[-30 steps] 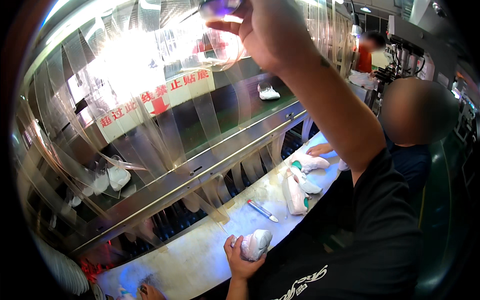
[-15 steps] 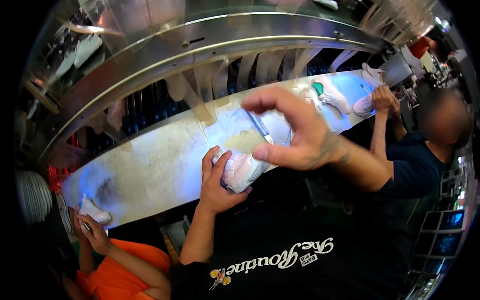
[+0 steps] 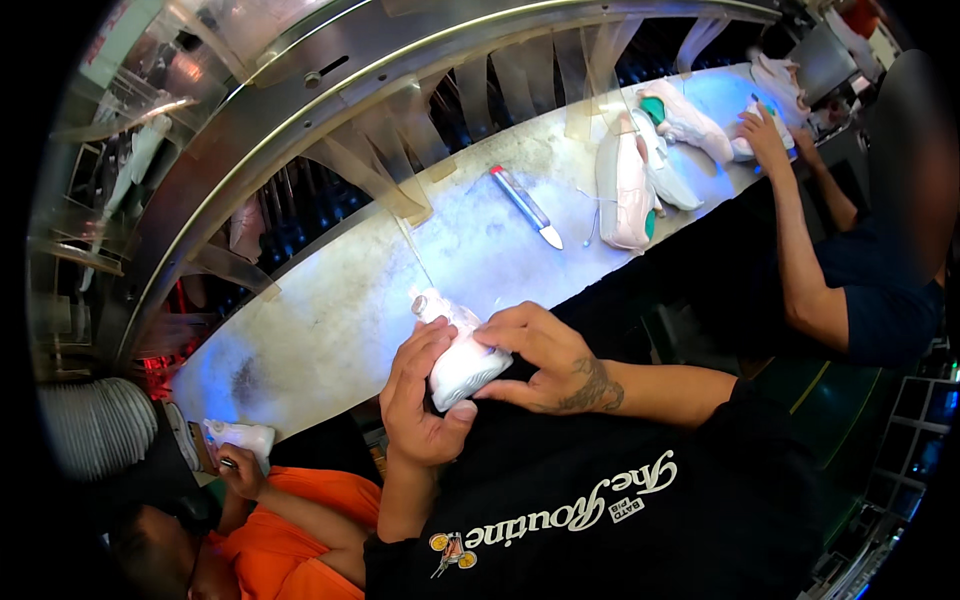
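Note:
A white and pale pink shoe point(image 3: 468, 362) is held up at the near edge of the worktable, tilted, with its sole side toward me. My left hand point(image 3: 420, 395) wraps around its left side, thumb at the lower end. My right hand point(image 3: 545, 362) grips the other side, fingers pressed on the upper and thumb at the sole. Whether something small is pinched in those right fingers is hidden. Beyond the shoe, a pen-shaped tool point(image 3: 525, 208) with a red end and a pale pointed tip lies on the tabletop.
The pale worktable point(image 3: 320, 310) runs beneath a metal hood point(image 3: 400, 55) with hanging clear strips. More shoes point(image 3: 624, 190) lie to the right, near a co-worker's hand point(image 3: 768, 140). On the left, a person in orange handles another shoe point(image 3: 243, 437) beside a ribbed white hose point(image 3: 98, 428).
My right hand has come down from above the table and taken hold of the shoe. The left hand keeps its grip. The view has shifted, and the pen-shaped tool shows fully on the table.

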A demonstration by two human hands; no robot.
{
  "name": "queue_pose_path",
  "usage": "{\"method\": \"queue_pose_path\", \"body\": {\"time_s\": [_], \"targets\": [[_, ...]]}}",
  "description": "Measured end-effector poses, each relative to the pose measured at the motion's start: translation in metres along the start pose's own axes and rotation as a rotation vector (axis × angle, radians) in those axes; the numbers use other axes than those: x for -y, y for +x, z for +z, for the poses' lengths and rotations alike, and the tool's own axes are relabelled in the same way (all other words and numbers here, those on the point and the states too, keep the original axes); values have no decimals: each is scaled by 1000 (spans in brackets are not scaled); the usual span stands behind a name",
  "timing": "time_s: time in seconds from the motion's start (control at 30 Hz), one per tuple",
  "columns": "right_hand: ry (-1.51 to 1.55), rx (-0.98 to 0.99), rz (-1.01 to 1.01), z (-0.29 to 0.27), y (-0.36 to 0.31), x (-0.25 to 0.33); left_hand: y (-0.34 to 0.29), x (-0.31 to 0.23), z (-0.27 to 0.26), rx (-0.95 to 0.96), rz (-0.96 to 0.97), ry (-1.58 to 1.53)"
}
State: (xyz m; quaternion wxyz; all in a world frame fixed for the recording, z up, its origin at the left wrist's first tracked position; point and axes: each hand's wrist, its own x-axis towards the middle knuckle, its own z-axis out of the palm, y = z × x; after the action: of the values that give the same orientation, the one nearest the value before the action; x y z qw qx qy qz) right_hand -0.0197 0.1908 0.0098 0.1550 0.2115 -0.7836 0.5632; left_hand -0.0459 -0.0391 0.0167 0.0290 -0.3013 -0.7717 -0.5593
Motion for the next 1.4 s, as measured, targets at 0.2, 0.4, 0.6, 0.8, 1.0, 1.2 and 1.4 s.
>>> {"method": "queue_pose_path", "body": {"time_s": [0.2,0.4,0.6,0.8,1.0,1.2,1.4], "targets": [[33,-73,16,12,-21,11,-7,-14,15,-125,15,52],[186,53,-1,11,-21,13,-14,-13,11,-69,50,138],[91,133,-369,11,-15,1,-18,-6,-1,21,57,135],[300,296,-170,6,1,-19,-25,-6,-10,6,37,77],[214,134,-123,17,-7,-27,-33,-20,-26,20,-73,149],[162,101,-221,38,-12,-23,-19,-51,-19,67,-133,415],[239,165,-244,46,-4,-33,-16,-40,-26,115,30,543]]}}
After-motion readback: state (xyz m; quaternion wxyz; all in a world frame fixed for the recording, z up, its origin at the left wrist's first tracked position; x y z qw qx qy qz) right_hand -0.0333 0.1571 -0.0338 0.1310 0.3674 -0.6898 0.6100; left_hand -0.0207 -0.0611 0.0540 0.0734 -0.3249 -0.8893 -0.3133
